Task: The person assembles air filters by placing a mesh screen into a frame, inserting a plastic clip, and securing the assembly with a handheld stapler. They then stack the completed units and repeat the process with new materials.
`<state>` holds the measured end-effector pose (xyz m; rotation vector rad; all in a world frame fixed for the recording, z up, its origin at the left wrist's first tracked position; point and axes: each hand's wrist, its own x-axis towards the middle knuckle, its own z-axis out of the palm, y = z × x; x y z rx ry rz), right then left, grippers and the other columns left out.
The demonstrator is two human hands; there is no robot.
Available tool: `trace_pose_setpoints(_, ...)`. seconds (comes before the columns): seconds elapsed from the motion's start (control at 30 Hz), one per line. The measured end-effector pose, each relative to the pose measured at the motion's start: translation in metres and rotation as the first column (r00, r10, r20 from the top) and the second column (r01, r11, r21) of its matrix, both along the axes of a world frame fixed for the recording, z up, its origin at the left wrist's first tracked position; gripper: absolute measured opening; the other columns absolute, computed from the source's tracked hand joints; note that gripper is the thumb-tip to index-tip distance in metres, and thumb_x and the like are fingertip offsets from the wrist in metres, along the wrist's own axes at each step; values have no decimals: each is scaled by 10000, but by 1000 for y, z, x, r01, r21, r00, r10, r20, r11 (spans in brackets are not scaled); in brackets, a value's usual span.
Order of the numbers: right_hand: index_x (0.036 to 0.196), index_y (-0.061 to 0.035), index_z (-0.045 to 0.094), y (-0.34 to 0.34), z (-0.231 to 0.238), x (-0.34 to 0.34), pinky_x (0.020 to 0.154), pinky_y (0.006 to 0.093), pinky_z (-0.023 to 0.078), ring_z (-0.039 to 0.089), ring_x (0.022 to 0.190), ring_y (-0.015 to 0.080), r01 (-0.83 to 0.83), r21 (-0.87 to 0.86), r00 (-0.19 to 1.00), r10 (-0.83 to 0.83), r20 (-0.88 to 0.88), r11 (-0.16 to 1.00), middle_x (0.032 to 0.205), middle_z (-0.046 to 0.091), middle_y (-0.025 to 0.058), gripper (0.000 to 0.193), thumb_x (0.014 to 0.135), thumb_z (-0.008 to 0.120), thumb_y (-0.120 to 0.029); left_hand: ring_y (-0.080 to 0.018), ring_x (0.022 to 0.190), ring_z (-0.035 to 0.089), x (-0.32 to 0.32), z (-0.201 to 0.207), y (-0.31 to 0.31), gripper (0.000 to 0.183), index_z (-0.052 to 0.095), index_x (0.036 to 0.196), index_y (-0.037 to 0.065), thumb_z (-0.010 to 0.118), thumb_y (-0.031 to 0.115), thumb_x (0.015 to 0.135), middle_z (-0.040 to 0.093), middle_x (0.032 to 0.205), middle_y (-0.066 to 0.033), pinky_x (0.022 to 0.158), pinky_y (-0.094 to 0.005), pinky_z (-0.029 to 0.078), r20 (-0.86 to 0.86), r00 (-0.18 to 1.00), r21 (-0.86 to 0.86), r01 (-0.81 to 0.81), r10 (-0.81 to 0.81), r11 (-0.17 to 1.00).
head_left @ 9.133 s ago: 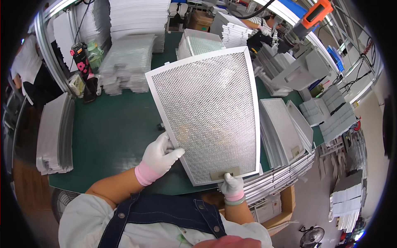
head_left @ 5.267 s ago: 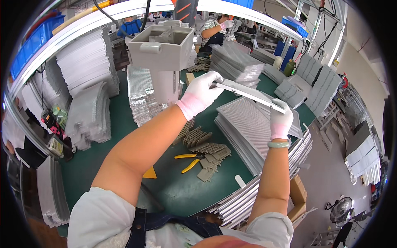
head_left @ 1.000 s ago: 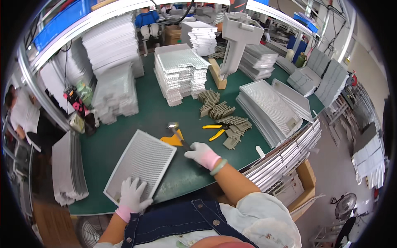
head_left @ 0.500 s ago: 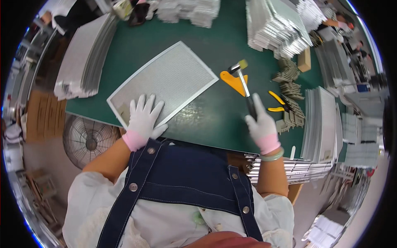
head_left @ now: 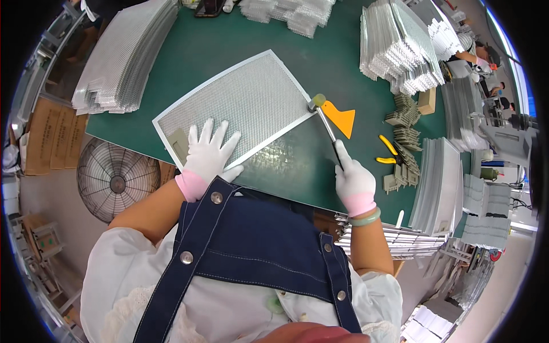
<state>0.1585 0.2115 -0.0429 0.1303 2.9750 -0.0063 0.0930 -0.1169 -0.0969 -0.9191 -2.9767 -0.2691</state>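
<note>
A factory workshop is revealed: mesh panels [head_left: 123, 54] are stacked high at ten o'clock on the green surface [head_left: 274, 177], pliers [head_left: 389, 145] are laid at three, and a co-worker [head_left: 469, 57] is spotted at two.

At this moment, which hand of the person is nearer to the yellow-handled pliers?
The right hand: it grips the hammer, left of the pliers. The left hand is farther left, spread on the mesh panel.
</note>
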Motion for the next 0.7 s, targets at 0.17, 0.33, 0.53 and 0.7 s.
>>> trace_pose_setpoints(0.17,1476,-183,407,11,-3,-10,689,447,512,638,751,371,189,-344,945,-265,-189,920,855,646,179,638,882,637,-180,-480,1356,323,3,-2,-1,774,476,1401,119,710,455,745,401,1448,-241,1089,-656,214,-8,1000,16,-8,8,1000)
trace_pose_setpoints(0.33,1258,-45,583,29,-24,-13,836,434,507,640,934,375,-130,-301,856,-46,-516,945,990,666,194,418,899,641,-253,-461,1370,329,-7,12,-14,762,442,1408,31,688,398,788,388,1462,-267,1144,-553,235,58,998,231,-48,36,972)
trace_pose_setpoints(0.53,1348,63,495,-42,-55,19,872,340,530,653,1013,215,329,-911,942,-21,334,248,1101,673,194,590,941,593,-352,-398,1088,581,-70,6,-55,616,543,1266,-45,624,407,856,615,1150,-230,952,-460,459,-59,946,127,-309,318,943)
trace_pose_setpoints(0.7,1471,94,218,-89,-28,10,933,340,521,599,1117,257,178,-981,972,170,163,-79,1261,563,229,756,938,636,-241,-323,938,618,-61,31,-50,484,614,1126,-53,617,366,884,644,1018,-222,844,-407,482,285,910,154,-353,301,923)
